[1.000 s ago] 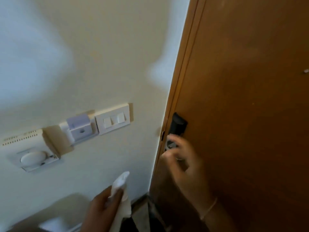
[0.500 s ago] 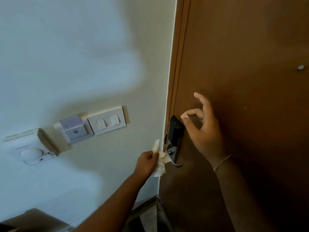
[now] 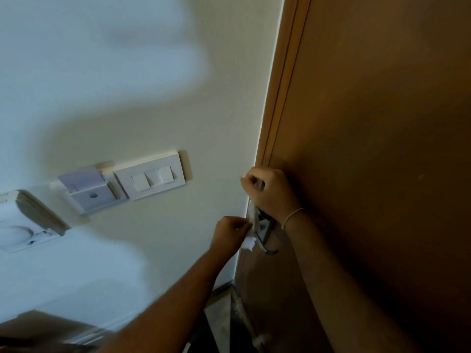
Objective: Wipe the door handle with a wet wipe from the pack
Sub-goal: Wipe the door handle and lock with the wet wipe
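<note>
Pinched the wet wipe (image 3: 249, 243) between thumb and fingertips of the left hand (image 3: 230, 234), fingers pressed together on the bunched tissue. Kept it pressed against the base of the door handle (image 3: 266, 242), right where the metal lever leaves the lock plate (image 3: 262, 186). Same contact as half a second earlier; a second earlier, held low by the wall (image 3: 178, 98), well clear of the handle.

Brought the right hand (image 3: 271, 193) down onto the brown door (image 3: 382, 149) since then: half a second earlier, open and lifted off the wood with fingers spread; now curled shut over the top of the black lock plate, with only a sliver of it showing between the fingers. Possibly also caught the wipe's upper end there, going by a pale scrap at the knuckles, though too blurred to say.

Judged as the start of the wiping proper: wipe on the hardware, door steadied by the other hand. Left the free end of the lever below the wipe bare, so probably not yet wiped.

Left untouched on the wall: switch panel (image 3: 150, 178), key-card holder (image 3: 86, 192), thermostat (image 3: 23, 225). No sight of the wipe pack.
</note>
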